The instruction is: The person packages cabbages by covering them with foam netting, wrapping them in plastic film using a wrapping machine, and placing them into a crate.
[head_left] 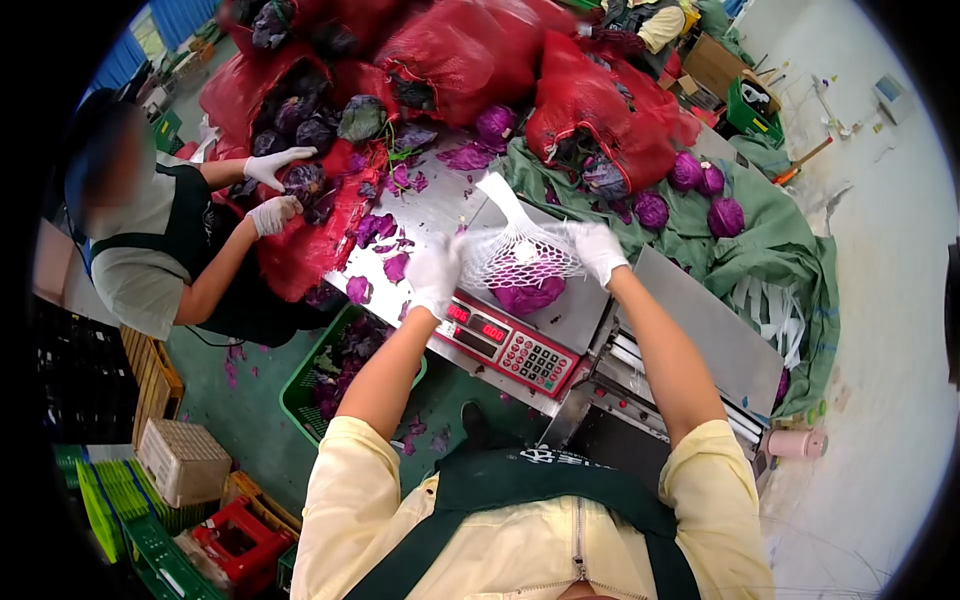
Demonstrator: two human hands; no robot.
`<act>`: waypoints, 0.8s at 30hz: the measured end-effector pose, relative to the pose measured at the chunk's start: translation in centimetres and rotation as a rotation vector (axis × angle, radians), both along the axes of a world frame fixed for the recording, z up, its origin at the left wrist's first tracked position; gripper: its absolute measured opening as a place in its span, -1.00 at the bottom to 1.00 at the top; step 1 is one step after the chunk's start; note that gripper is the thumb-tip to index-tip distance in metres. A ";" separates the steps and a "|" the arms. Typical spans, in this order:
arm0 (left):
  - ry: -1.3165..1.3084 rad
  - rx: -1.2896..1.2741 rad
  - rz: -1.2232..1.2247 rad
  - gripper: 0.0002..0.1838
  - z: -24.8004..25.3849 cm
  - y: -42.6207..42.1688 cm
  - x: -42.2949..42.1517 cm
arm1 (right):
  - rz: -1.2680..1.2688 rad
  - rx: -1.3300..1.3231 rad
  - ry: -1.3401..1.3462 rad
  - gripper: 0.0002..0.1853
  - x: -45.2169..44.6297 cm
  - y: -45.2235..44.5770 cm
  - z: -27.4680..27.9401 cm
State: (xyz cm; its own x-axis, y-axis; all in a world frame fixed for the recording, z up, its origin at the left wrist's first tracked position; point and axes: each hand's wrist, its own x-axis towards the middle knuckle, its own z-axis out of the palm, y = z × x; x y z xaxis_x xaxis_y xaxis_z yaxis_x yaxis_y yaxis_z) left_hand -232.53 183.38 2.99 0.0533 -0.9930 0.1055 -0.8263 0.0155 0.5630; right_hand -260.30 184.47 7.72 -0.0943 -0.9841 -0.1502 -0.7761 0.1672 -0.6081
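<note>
Taking six o'clock as the near edge, left to right: co-worker (145, 250) toward nine, white-gloved hands (272, 214) at a dark cabbage (304, 183) over red mesh (290, 262). Green crate (298, 402) at eight, purple leaves (352, 365) inside. Left hand (436, 275), gloved, slightly blurred, at nine just beside centre, fingers closed on one edge of a white net (515, 250); net drawn wide between both hands, its tail pointing to eleven. Purple cabbage (530, 297) at centre, on a red scale (540, 362) whose keypad lies at six. Mesh covers the cabbage's far side; whether it wraps underneath, I cannot tell. Right hand (600, 252), gloved, at two, near centre, gripping the net's other edge. Bulging red sack (640, 130) at one. Loose purple cabbages (651, 210) farther out at two, on green cloth (790, 225).
</note>
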 end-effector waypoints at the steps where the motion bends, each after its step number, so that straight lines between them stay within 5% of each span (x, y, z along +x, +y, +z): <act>1: -0.197 0.054 -0.101 -0.80 -1.8 -0.1 -0.2 | -0.082 0.134 -0.390 -0.67 0.6 -0.1 -2.4; 2: -0.170 -0.013 -0.168 -0.83 -1.3 1.1 -0.5 | -0.225 0.262 -0.750 -0.65 2.3 0.3 -2.7; 5: -0.051 -0.218 -0.221 -0.85 -2.3 3.7 -1.4 | -0.395 0.195 -1.059 -0.61 5.5 3.4 -1.3; 8: 0.201 -0.238 -0.167 -0.80 -1.7 5.1 -2.0 | -0.289 -0.059 -1.082 -0.66 6.8 6.0 -0.2; 10: 1.676 0.557 -0.051 -0.68 -0.3 7.9 -2.4 | -0.305 -0.016 -1.062 -0.68 7.6 9.0 3.3; 11: 1.943 0.937 -0.027 -0.50 2.3 9.9 -1.5 | -0.266 -0.002 -1.053 -0.69 7.7 10.4 4.6; 13: 2.278 1.056 -0.190 -0.49 4.6 12.2 -0.6 | -0.114 -0.074 -0.872 -0.72 7.6 13.1 7.3; 14: 2.082 1.041 -0.226 -0.24 5.5 12.9 0.0 | -0.159 0.028 -0.977 -0.71 7.1 14.6 9.0; 15: 2.147 1.302 0.020 -0.17 6.0 13.1 0.2 | -0.202 0.126 -1.078 -0.71 6.3 15.8 10.5; 17: 2.009 1.274 0.051 -0.12 8.6 14.0 0.1 | 0.166 0.441 -1.480 -0.67 4.1 17.9 12.0; 18: 2.015 1.272 -0.096 -0.13 6.9 14.7 0.2 | 0.147 0.613 -1.404 -0.60 3.7 19.0 12.1; 19: 2.018 1.259 -0.242 -0.14 5.3 15.3 0.3 | 0.295 0.610 -1.087 -0.57 4.8 19.6 14.5; 21: 1.956 1.281 -0.023 -0.17 4.8 16.5 -0.7 | 0.223 0.582 -0.982 -0.57 5.7 20.5 15.3; 24: 2.109 1.159 -0.177 -0.23 9.8 17.5 -0.9 | -0.017 0.343 -1.358 -0.61 3.9 20.1 13.3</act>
State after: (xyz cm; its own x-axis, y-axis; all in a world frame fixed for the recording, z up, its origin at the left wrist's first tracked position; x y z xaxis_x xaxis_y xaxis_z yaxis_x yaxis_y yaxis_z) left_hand -233.47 200.92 12.75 -0.7401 -0.5924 -0.3182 0.5885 -0.7996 0.1200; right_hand -256.37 204.60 21.07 0.3056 -0.8807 -0.3620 0.3815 0.4616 -0.8009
